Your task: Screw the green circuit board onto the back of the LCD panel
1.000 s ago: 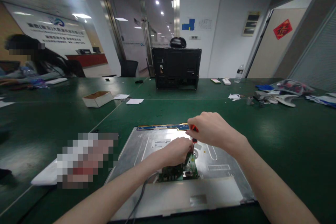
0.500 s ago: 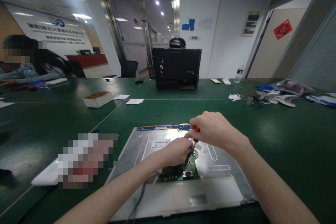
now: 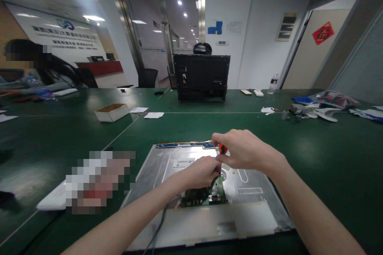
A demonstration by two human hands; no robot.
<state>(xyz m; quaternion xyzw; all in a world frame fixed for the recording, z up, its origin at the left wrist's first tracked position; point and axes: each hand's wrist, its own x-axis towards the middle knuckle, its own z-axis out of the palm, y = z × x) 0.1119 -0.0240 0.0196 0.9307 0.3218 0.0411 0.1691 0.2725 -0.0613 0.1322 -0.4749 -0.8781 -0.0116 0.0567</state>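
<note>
An open display panel (image 3: 161, 175), silver-metal backed, lies flat on the green table in front of me. My right hand (image 3: 242, 149) is closed round the red-orange and black handle of a screwdriver (image 3: 222, 148), held upright over the panel's middle. Just below and to the left, my left hand (image 3: 202, 172) has its fingers curled together beside the screwdriver's shaft; what they pinch is hidden. Under both hands sits a green circuit board (image 3: 220, 191) with a video connector (image 3: 214, 198), partly covered by my left hand. A blue circuit strip (image 3: 185, 145) runs along the panel's far edge.
A dark cable (image 3: 161, 221) trails off the panel's near left side. Left lies a white item (image 3: 52, 197), partly blurred out. Farther back are a small open box (image 3: 112, 112), a black monitor (image 3: 202, 77), a bottle (image 3: 273, 83) and scraps at right (image 3: 305, 110). Another person (image 3: 44, 63) sits far left.
My right hand has turned slightly and its fingers have shifted on the screwdriver handle, so more of the handle shows. The left hand stays nearly in place.
</note>
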